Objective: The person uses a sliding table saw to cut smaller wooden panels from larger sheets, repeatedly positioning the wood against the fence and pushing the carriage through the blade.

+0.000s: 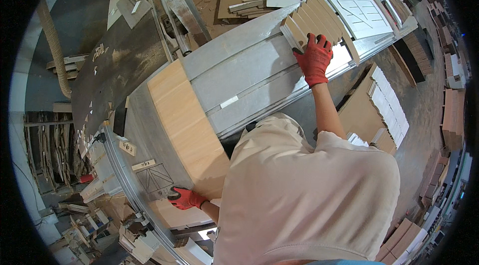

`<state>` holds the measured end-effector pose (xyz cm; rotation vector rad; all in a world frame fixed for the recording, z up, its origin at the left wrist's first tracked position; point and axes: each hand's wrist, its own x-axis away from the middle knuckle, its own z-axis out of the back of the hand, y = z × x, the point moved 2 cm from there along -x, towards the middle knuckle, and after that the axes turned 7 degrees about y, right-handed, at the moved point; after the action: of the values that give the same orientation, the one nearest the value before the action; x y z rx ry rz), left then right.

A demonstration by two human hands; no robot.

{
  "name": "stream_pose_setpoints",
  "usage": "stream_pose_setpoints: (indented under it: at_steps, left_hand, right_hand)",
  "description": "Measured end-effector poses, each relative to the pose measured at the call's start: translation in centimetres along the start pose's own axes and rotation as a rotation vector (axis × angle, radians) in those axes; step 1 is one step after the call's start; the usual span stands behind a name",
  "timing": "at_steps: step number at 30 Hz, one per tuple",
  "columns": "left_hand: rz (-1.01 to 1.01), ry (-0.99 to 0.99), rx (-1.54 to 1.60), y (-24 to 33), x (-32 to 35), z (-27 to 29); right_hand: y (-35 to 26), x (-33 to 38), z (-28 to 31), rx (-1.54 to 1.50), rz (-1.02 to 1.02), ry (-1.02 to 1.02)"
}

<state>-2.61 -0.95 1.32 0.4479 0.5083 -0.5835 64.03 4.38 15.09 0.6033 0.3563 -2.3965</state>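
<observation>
Beige shirt (314, 190) nearest cam. R hand (316, 60), fingers spread, on stacked brown boards (315, 20) at near edge of table (249, 73), R side; L hand (187, 198), well apart, by near end of lt wood panel (187, 123) toward table's L edge. Can't tell if either grips.

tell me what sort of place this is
Most likely a woodworking shop: a wood-coloured panel lies on a long metal table, with a pile of cut strips and what looks like sawdust nearby.
</observation>
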Motion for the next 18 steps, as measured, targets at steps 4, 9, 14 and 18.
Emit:
stream_pose_setpoints:
  at_steps: [4, 9, 14, 18]
  left_hand:
    - [0.013, -0.026, 0.015, 1.7, 0.1, 1.1]
    - [-0.127, 0.126, 0.229, 1.8, 0.1, 3.3]
    - [-0.053, 0.109, 0.307, 2.0, -1.5, 2.8]
    - [0.054, 0.072, 0.281, 0.9, -1.9, 2.8]
  right_hand:
    - [0.9, -0.8, -3.0, 0.006, -0.036, 0.018]
    - [-1.2, -0.8, -6.6, -0.130, 0.151, 0.210]
    - [-9.5, 1.8, -0.5, -0.477, 0.429, 0.247]
    - [-18.4, 7.8, 3.6, -0.638, 0.600, -0.001]
